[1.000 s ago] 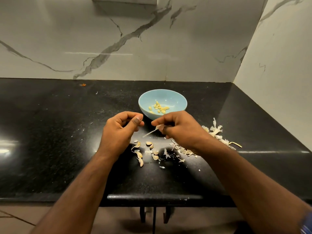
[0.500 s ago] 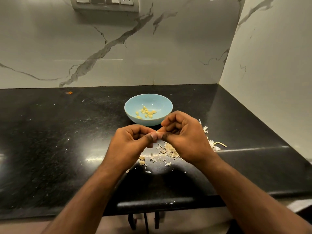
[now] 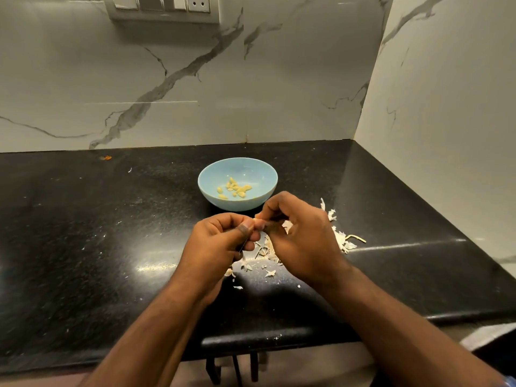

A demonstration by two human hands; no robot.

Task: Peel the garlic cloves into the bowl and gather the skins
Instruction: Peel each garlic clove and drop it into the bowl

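A black countertop [image 3: 83,233] bears a blue bowl [image 3: 212,195] and garlic skins [image 3: 339,237].

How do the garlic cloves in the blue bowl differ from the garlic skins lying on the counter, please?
The garlic cloves are yellowish, plump and smooth; the garlic skins are whitish, thin and ragged. The cloves sit clustered inside the blue bowl; the skins lie scattered on the black counter, partly hidden under the right hand and left hand. Both are small garlic pieces.

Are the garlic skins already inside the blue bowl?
No, the bowl holds only peeled cloves; the skins lie scattered on the black counter.
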